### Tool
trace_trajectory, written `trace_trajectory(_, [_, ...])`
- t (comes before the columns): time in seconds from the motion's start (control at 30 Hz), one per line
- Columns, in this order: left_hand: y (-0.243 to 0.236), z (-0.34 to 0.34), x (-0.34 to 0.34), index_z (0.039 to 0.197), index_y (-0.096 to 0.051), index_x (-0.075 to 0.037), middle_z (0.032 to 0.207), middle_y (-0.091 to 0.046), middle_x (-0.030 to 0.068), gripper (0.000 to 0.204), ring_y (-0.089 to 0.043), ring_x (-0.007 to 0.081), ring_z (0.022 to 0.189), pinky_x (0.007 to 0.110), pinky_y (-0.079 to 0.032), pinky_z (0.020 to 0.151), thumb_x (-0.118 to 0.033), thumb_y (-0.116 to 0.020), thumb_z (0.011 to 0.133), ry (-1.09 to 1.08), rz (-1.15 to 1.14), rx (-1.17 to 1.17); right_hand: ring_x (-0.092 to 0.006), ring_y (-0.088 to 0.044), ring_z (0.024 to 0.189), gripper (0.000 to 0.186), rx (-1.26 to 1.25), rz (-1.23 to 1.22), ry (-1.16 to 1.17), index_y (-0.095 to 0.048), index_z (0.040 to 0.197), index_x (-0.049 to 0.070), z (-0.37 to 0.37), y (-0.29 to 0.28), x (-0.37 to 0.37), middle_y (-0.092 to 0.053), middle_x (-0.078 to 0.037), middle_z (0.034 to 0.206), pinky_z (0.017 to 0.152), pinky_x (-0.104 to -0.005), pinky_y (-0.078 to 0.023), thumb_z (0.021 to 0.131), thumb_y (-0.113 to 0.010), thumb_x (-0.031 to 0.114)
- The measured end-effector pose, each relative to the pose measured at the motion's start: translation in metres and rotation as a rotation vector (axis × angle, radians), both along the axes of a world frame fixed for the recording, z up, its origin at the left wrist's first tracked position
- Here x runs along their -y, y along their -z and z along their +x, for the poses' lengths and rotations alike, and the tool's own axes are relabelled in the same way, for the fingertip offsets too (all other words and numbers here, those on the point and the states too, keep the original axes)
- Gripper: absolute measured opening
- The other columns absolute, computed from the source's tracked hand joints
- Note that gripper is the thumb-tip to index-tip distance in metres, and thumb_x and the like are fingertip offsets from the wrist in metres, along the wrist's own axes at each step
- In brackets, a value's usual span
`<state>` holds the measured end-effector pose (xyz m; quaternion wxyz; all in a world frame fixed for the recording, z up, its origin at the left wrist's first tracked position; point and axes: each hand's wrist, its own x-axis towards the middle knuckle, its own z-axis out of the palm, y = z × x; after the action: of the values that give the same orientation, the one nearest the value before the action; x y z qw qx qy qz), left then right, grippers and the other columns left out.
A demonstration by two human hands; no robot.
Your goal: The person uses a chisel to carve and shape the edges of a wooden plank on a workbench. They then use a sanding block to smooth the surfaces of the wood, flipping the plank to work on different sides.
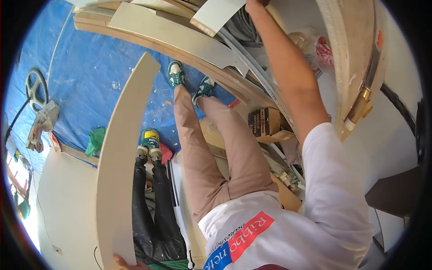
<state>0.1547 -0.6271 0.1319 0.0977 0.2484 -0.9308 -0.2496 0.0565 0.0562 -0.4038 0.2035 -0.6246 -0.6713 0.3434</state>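
At the lower edge my left hand (128, 263), partly cut off, is closed on the edge of a long white board (110, 180). The board stands up along my left side and looks bowed in the picture. My right arm reaches far forward to the top edge, where my right hand (257, 3) meets the end of a white panel (219, 15). Its fingers are mostly cut off by the frame, so their grip does not show. The panel lies above a stack of boards (166, 38).
A co-worker's black-trousered legs (157, 202) are close on my left, behind the board. A blue tarp (90, 76) covers the floor ahead, with a green-and-yellow can (151, 137) on it. A cardboard box (267, 123) sits right of my legs. A grey wheel (36, 90) is far left.
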Motion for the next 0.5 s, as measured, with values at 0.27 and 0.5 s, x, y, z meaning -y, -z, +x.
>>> trace_trajectory(0.27, [0.004, 0.026, 0.04, 0.129, -0.059, 0.01, 0.113, -0.067, 0.0227, 0.065, -0.064, 0.0318, 0.097, 0.047, -0.054, 0.092, -0.026, -0.087, 0.083, 0.118, -0.028, 0.307, -0.0445, -0.037, 0.148, 0.082, 0.195, -0.172, -0.263, -0.029, 0.161, 0.005, -0.016, -0.043, -0.012, -0.033, -0.024, 0.164, 0.12, -0.0477, -0.038, 0.099, -0.064, 0.044])
trace_trajectory(0.5, [-0.054, -0.008, -0.038, 0.124, -0.065, 0.006, 0.099, -0.071, 0.0183, 0.055, -0.065, 0.0292, 0.089, 0.041, -0.056, 0.084, -0.019, -0.088, 0.081, 0.176, 0.143, 0.198, -0.0498, -0.045, 0.136, 0.095, -0.206, 0.015, -0.988, -0.04, 0.151, -0.006, 0.142, -0.114, 0.213, -0.05, -0.032, 0.141, 0.117, -0.0532, -0.034, 0.083, -0.082, 0.046])
